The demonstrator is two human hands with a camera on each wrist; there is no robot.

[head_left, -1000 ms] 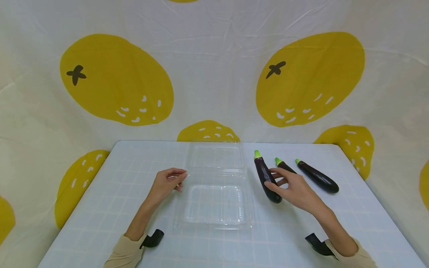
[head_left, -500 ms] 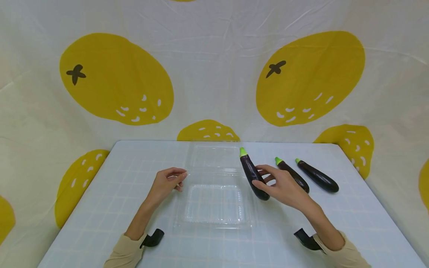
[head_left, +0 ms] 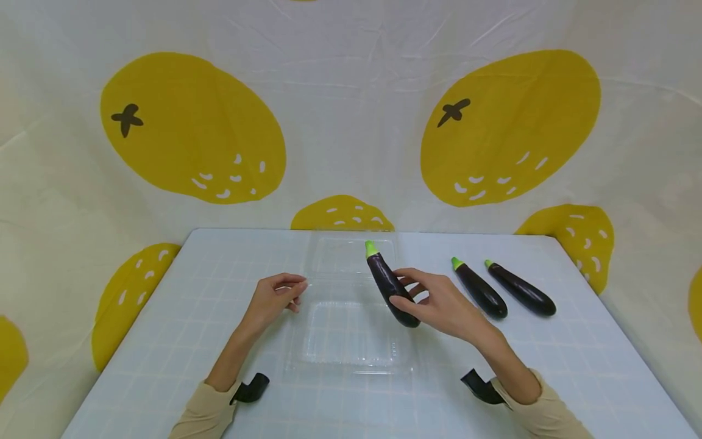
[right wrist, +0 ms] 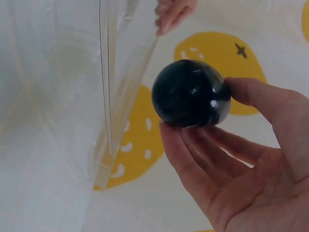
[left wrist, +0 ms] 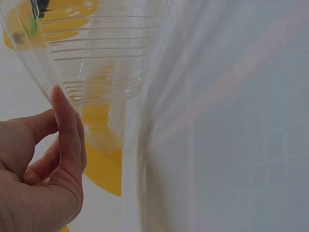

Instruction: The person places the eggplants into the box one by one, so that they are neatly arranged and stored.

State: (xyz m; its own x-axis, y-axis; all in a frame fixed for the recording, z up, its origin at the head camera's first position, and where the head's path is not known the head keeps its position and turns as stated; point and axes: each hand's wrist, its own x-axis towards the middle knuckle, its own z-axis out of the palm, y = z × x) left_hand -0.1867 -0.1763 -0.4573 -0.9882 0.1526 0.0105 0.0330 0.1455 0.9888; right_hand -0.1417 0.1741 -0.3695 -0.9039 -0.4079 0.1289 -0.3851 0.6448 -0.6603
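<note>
In the head view my right hand (head_left: 433,302) grips a dark purple eggplant (head_left: 386,283) with a green stem end. The thumb is on its near side and the fingers are on the far side. The eggplant slants above the right part of a clear plastic clamshell container (head_left: 351,353), whose lid (head_left: 353,250) is folded back toward the wall. From the right wrist camera, the round end of the eggplant (right wrist: 190,94) shows between thumb and fingers. My left hand (head_left: 276,296) pinches the container's left edge near the hinge; its fingertips (left wrist: 58,94) lie at the rim.
Two more eggplants lie side by side on the right of the table, a nearer one (head_left: 479,289) and an outer one (head_left: 521,289). The table (head_left: 181,341) has a pale checked cover. Behind it hangs a white cloth (head_left: 351,122) printed with yellow fruit.
My right hand has carried the eggplant leftward, from beside the container to above it. The nearer of the two lying eggplants has come fully into sight. My left hand has stayed put.
</note>
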